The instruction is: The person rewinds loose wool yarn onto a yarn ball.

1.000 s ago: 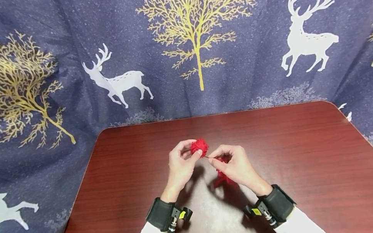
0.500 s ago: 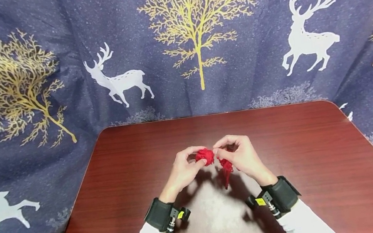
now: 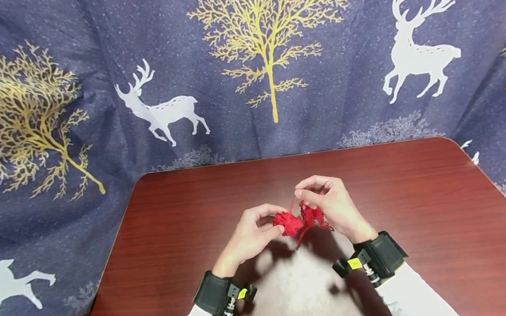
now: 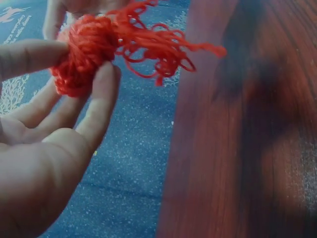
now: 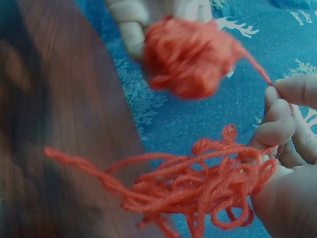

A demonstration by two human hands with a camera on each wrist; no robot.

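A small ball of red yarn [image 3: 288, 224] is pinched between the thumb and fingers of my left hand [image 3: 255, 234], above the middle of the table. In the left wrist view the yarn ball [image 4: 84, 52] shows its wound strands. My right hand [image 3: 336, 203] pinches a strand [image 5: 255, 64] that runs taut from the ball to thumb and forefinger. Loose loops of yarn [image 5: 193, 178] hang from the right palm in the right wrist view, partly hidden by curled fingers. One twisted tail [image 5: 74, 161] sticks out from these loops.
The reddish-brown wooden table [image 3: 183, 203] spreads beneath both hands, with a bright glare patch at its front middle. A dark blue curtain [image 3: 241, 64] with deer and trees hangs behind its far edge. Each wrist wears a black strap with a camera [image 3: 217, 294].
My right hand has moved up and slightly right, drawing the strand out longer from the ball. My left hand has shifted a little right and down with the ball. The loose loops show more.
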